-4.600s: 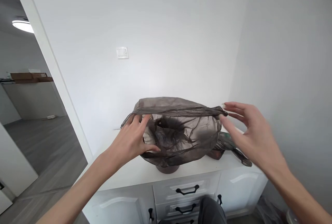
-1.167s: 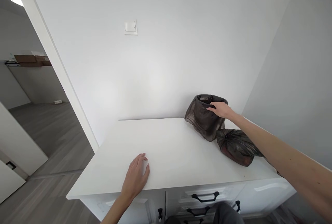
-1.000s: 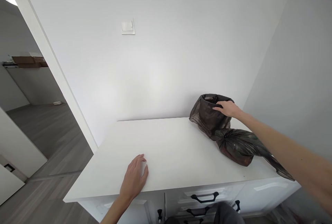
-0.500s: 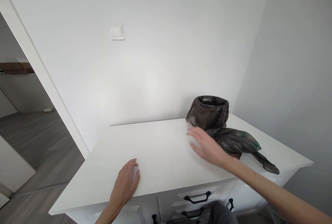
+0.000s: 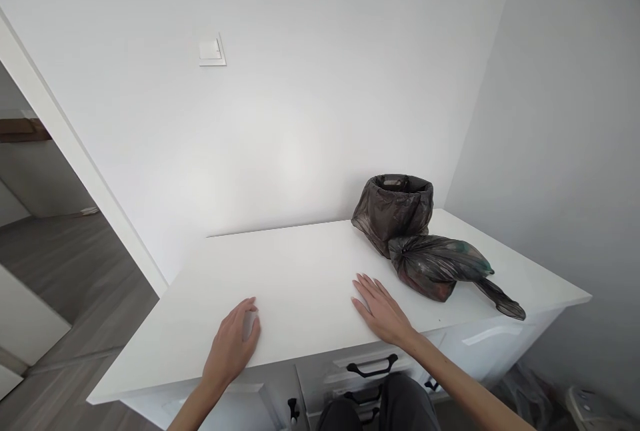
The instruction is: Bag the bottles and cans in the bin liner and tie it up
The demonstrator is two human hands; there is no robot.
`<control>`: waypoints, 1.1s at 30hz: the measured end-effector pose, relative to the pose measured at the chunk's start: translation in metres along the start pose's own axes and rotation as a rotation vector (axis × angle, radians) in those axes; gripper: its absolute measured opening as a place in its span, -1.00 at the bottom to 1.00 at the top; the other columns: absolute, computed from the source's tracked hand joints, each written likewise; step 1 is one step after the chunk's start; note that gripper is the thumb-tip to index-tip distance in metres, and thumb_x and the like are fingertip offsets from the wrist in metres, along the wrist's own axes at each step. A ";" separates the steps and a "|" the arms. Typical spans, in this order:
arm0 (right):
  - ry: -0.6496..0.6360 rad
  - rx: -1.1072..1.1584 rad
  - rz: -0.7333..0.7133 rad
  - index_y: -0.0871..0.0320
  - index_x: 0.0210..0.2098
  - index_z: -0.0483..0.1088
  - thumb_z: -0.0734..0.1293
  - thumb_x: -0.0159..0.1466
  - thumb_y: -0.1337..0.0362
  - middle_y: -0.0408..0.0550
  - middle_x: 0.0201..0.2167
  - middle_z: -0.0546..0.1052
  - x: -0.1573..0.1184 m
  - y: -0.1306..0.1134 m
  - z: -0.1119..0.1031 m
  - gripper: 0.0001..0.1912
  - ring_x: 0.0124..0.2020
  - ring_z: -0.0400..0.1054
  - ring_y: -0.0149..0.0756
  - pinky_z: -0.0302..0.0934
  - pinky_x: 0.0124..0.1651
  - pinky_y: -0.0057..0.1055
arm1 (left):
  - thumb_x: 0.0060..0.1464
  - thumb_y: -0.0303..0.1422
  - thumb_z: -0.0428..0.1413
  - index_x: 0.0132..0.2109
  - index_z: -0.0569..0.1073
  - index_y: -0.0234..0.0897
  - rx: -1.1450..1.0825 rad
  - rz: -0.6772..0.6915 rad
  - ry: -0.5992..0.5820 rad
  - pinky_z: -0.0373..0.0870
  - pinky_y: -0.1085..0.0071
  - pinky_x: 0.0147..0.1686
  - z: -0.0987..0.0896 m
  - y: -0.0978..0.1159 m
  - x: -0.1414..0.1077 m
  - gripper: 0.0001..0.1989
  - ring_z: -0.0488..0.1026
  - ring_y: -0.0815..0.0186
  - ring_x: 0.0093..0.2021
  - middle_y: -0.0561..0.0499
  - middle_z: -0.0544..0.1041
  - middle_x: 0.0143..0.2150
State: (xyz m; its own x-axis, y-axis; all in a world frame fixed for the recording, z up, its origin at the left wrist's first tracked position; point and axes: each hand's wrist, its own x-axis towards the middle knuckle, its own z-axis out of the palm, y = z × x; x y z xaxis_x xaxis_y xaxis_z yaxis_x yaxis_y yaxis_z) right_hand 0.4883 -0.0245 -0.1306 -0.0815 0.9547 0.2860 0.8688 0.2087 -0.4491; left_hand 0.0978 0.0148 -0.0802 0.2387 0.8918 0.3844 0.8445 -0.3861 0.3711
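Note:
My left hand (image 5: 233, 341) rests on the white cabinet top (image 5: 295, 291) near its front edge, fingers loosely curved, thumb apart, holding nothing. Palm down on the same surface, my right hand (image 5: 381, 310) lies with its fingers stretched out. Just beyond it, to the right, is a tied black plastic bag (image 5: 440, 263) with something greenish and something reddish showing through; its twisted end points right. Behind that bag, by the wall, stands a bin-shaped container lined with a black bag (image 5: 395, 211), its mouth open upward. Neither hand touches the bags.
A light switch (image 5: 212, 51) is on the wall. Drawers with black handles (image 5: 373, 366) are under the top, close to my knees (image 5: 405, 404). At left is a doorway with a grey floor (image 5: 75, 264). Clear plastic (image 5: 525, 391) lies on the floor at right.
My right hand has moved away from the tied bag, toward me, and down flat onto the cabinet top. The left hand stays in place. The view has shifted slightly.

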 end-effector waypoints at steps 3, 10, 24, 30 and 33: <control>-0.004 -0.006 0.010 0.16 0.45 0.16 -0.02 0.50 -0.12 0.07 0.50 0.10 0.000 -0.002 -0.001 -0.29 0.53 -0.09 -0.08 -0.20 0.55 0.05 | 0.32 -0.15 -0.02 0.05 0.42 -0.10 0.004 0.006 0.013 0.48 0.02 0.15 -0.001 0.001 0.000 -0.73 0.47 0.03 0.25 -0.06 0.52 0.24; 0.014 -0.043 0.028 0.18 0.45 0.17 -0.02 0.52 -0.07 0.05 0.49 0.13 -0.001 -0.002 0.001 -0.31 0.52 -0.06 -0.12 -0.20 0.55 -0.01 | 0.32 -0.15 -0.03 -0.01 0.44 -0.12 0.003 -0.003 0.003 0.48 0.02 0.16 -0.001 0.001 0.001 -0.75 0.46 0.02 0.25 -0.06 0.51 0.27; 0.047 -0.123 0.018 0.22 0.43 0.21 -0.01 0.53 -0.01 0.02 0.48 0.17 -0.001 -0.002 0.006 -0.35 0.51 -0.01 -0.17 -0.14 0.55 -0.08 | 0.31 -0.12 -0.05 0.00 0.43 -0.07 0.014 -0.068 -0.002 0.50 0.07 0.14 0.002 -0.001 0.001 -0.73 0.46 0.06 0.26 0.01 0.51 0.27; 0.052 -0.118 0.009 0.22 0.42 0.22 -0.02 0.54 0.03 0.04 0.47 0.18 -0.001 -0.001 0.006 -0.37 0.50 0.01 -0.16 -0.14 0.54 -0.06 | 0.31 -0.13 -0.06 0.02 0.40 -0.06 0.016 -0.080 0.020 0.47 0.05 0.16 0.002 0.000 0.000 -0.74 0.47 0.08 0.25 0.05 0.53 0.25; 0.038 -0.114 0.016 0.25 0.42 0.22 -0.02 0.54 0.04 0.05 0.47 0.18 -0.001 -0.002 0.004 -0.37 0.51 0.00 -0.17 -0.14 0.55 -0.09 | 0.32 -0.13 -0.07 0.01 0.40 -0.06 0.016 -0.077 0.026 0.47 0.06 0.16 0.002 0.002 0.000 -0.75 0.48 0.08 0.23 0.05 0.53 0.25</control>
State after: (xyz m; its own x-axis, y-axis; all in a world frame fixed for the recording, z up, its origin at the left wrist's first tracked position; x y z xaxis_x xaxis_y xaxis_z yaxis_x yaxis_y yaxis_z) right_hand 0.4850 -0.0255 -0.1334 -0.0503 0.9488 0.3119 0.9200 0.1655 -0.3552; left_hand 0.1003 0.0151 -0.0812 0.1609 0.9121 0.3771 0.8672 -0.3131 0.3872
